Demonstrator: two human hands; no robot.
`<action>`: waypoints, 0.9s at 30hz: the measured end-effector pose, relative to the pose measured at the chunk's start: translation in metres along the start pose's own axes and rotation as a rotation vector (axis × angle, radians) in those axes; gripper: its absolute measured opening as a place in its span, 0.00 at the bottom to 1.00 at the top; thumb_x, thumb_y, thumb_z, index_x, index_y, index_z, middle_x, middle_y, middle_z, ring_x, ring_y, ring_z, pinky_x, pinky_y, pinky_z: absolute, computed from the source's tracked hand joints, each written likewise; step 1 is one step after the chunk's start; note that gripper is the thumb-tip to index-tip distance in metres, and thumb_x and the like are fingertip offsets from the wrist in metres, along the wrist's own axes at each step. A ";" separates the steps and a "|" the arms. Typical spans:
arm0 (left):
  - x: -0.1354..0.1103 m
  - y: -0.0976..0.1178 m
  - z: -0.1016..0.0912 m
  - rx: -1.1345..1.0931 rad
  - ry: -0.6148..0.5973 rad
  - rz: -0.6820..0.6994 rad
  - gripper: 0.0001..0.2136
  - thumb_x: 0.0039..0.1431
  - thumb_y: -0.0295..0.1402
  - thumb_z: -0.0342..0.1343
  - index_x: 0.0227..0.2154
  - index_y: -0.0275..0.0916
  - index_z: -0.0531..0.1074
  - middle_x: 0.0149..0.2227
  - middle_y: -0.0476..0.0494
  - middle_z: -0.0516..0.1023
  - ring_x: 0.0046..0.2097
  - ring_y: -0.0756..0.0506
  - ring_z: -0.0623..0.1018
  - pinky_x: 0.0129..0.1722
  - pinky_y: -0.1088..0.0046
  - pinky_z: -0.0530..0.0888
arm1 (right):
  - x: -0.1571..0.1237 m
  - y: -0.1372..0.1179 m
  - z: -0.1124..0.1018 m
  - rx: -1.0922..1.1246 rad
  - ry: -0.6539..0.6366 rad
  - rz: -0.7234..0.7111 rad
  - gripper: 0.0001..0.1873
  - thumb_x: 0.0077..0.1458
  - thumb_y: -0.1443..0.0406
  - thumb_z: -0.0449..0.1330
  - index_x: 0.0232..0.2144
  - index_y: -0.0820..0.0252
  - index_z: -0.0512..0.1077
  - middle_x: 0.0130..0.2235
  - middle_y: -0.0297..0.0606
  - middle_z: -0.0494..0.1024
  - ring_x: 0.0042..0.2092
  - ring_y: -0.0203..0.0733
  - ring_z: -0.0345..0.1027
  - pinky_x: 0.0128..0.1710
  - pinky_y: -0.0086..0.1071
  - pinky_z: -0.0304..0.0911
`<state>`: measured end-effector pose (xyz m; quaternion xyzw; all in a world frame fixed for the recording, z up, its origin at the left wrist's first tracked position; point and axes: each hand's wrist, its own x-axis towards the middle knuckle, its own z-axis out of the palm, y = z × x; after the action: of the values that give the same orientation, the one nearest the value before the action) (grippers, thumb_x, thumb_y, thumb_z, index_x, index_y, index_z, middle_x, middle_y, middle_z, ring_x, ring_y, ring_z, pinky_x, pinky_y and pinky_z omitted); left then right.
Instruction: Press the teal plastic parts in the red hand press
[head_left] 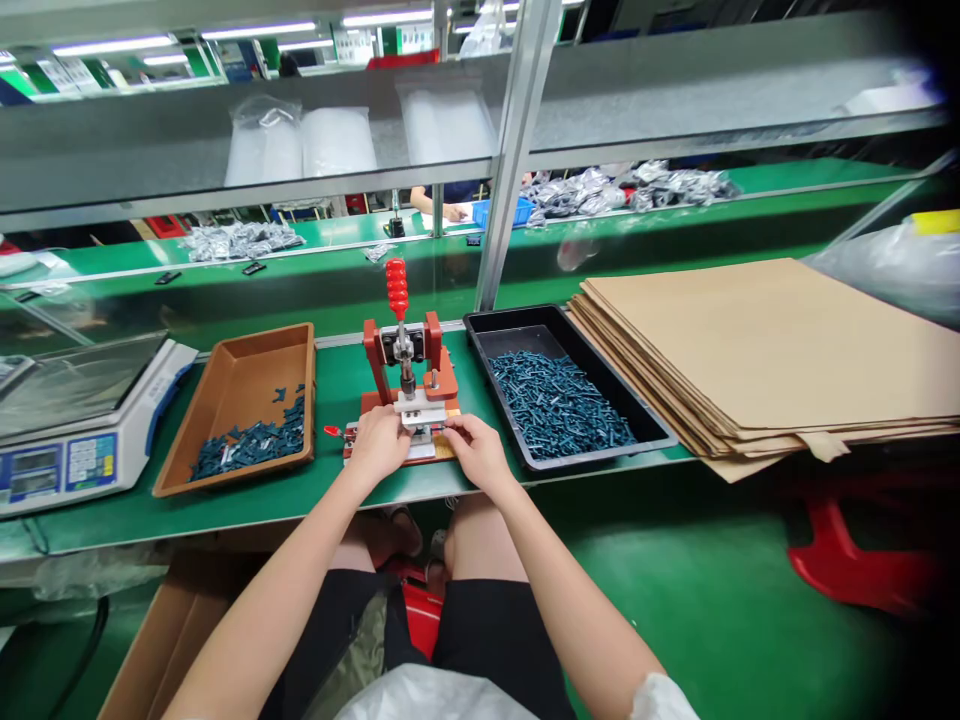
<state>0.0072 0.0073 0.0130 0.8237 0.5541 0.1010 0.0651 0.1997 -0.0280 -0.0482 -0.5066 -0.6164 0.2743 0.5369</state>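
Observation:
A hand-operated toggle press (pixel 405 375) with a ribbed red handle (pixel 397 288) stands upright on the bench before me. My left hand (pixel 381 440) is at the left side of its metal fixture (pixel 420 412), fingers bent and closed, with the fingertips partly hidden. On the fixture's right side, my right hand (pixel 478 450) has thumb and fingers pinched together at a small dark piece too small to name. Small dark blue-green plastic parts (pixel 559 400) fill much of a black tray (pixel 652 438) to the right. Similar parts (pixel 259 445) lie in a brown tray (pixel 232 370) to the left.
A digital scale (pixel 90 430) stands at the far left of the green bench. Stacked cardboard sheets (pixel 772 350) lie right of the black tray. A metal post (pixel 517 150) and shelf rise behind the press. Beyond, a person's hand (pixel 454 212) rests near a blue basket (pixel 504 212).

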 end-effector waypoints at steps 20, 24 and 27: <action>0.001 -0.015 -0.008 -0.181 -0.089 0.083 0.17 0.51 0.36 0.66 0.46 0.43 0.80 0.52 0.39 0.79 0.54 0.34 0.76 0.56 0.58 0.71 | 0.025 -0.006 0.027 -0.082 -0.170 -0.163 0.16 0.54 0.72 0.61 0.43 0.54 0.81 0.48 0.40 0.81 0.49 0.47 0.76 0.54 0.41 0.70; -0.002 -0.014 -0.007 -0.160 -0.064 0.079 0.15 0.52 0.36 0.65 0.44 0.42 0.81 0.50 0.39 0.80 0.53 0.34 0.76 0.55 0.57 0.72 | 0.026 -0.005 0.026 -0.065 -0.158 -0.232 0.16 0.55 0.72 0.60 0.43 0.56 0.81 0.50 0.42 0.80 0.51 0.48 0.75 0.55 0.42 0.69; -0.002 -0.013 -0.006 -0.150 -0.058 0.075 0.14 0.51 0.37 0.65 0.42 0.42 0.81 0.49 0.40 0.80 0.52 0.34 0.76 0.53 0.57 0.72 | 0.027 -0.005 0.026 -0.042 -0.170 -0.182 0.15 0.53 0.72 0.62 0.41 0.55 0.82 0.48 0.40 0.81 0.50 0.47 0.76 0.54 0.41 0.70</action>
<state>-0.0070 0.0106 0.0154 0.8394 0.5115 0.1204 0.1388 0.1760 0.0008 -0.0404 -0.4348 -0.7084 0.2535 0.4948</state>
